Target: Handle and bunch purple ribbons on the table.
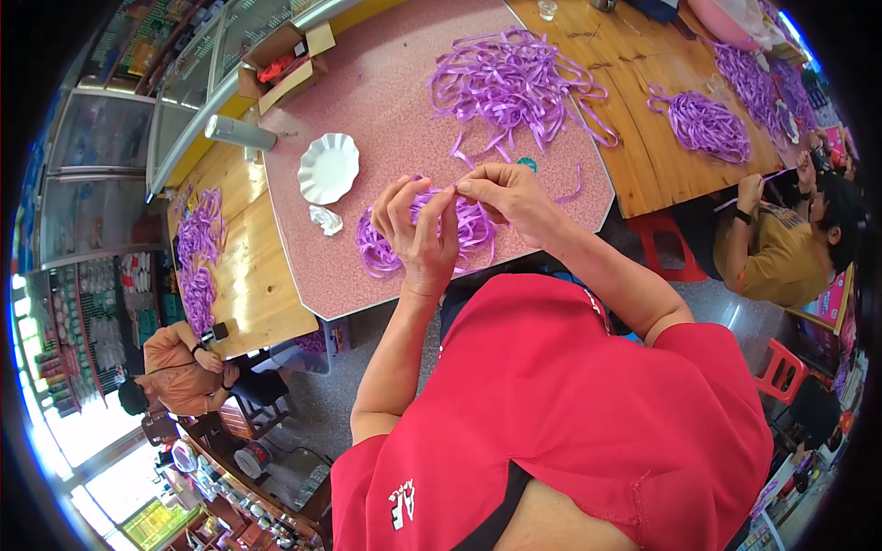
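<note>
Left hand (418,230) and right hand (510,195) meet at the fingertips; whether they grip anything, I cannot tell. Purple ribbon (472,226) lies beneath them, a white dish (329,169) to their left.

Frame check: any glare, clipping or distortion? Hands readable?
Head view: windows at lower left blown out; head view: glare patches on the left wooden table; head view: strong fisheye curvature toward the black rim; head view: left hand and right hand readable, but what lies between their fingertips is too small to tell.
</note>
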A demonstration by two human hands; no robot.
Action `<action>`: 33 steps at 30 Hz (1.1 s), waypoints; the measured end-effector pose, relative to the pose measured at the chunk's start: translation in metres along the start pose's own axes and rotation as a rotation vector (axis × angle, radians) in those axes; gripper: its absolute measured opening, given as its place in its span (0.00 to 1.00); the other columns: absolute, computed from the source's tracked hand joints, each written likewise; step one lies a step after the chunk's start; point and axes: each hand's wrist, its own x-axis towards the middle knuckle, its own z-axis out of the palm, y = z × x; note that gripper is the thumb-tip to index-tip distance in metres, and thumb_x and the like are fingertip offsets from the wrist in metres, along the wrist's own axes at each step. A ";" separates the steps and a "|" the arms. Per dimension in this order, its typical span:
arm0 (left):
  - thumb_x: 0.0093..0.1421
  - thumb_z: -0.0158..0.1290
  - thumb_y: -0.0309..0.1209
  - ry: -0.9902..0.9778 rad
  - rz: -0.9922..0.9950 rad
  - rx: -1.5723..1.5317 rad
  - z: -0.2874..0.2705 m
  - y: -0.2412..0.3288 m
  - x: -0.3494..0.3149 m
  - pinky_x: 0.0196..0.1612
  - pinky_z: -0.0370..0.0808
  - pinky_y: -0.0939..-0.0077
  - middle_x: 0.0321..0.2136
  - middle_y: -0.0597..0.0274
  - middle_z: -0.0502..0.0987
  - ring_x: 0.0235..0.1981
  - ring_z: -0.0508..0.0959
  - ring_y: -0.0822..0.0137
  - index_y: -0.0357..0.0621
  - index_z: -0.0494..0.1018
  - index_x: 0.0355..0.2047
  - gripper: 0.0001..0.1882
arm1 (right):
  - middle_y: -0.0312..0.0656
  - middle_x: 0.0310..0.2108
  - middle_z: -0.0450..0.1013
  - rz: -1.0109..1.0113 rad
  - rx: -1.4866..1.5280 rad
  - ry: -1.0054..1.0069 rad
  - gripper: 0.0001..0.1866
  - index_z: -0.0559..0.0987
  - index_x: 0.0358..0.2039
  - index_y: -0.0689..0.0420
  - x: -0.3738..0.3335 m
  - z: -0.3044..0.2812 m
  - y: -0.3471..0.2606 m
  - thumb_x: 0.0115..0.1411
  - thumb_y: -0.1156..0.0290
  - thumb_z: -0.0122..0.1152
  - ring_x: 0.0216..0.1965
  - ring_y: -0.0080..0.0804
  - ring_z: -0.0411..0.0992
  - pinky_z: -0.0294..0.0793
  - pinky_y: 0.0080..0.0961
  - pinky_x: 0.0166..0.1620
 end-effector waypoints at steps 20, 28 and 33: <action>0.51 0.61 0.23 -0.011 -0.070 -0.043 0.005 0.003 0.000 0.53 0.63 0.59 0.43 0.59 0.73 0.51 0.70 0.55 0.47 0.76 0.38 0.13 | 0.27 0.23 0.70 0.296 0.406 -0.116 0.08 0.79 0.32 0.55 0.004 -0.008 0.005 0.64 0.65 0.58 0.17 0.09 0.57 0.52 0.11 0.19; 0.52 0.60 0.23 -0.035 -0.158 -0.088 0.008 0.005 -0.003 0.53 0.64 0.57 0.41 0.57 0.73 0.50 0.71 0.53 0.43 0.75 0.37 0.11 | 0.31 0.28 0.75 0.301 0.420 -0.053 0.08 0.79 0.36 0.56 0.007 -0.007 0.006 0.65 0.66 0.58 0.19 0.09 0.60 0.57 0.08 0.20; 0.57 0.58 0.26 -0.092 -0.319 -0.272 0.006 0.008 -0.004 0.52 0.66 0.58 0.41 0.53 0.73 0.49 0.71 0.53 0.40 0.74 0.36 0.08 | 0.29 0.25 0.73 0.261 0.320 -0.025 0.08 0.80 0.36 0.57 0.007 -0.007 0.004 0.64 0.66 0.59 0.18 0.10 0.60 0.56 0.10 0.20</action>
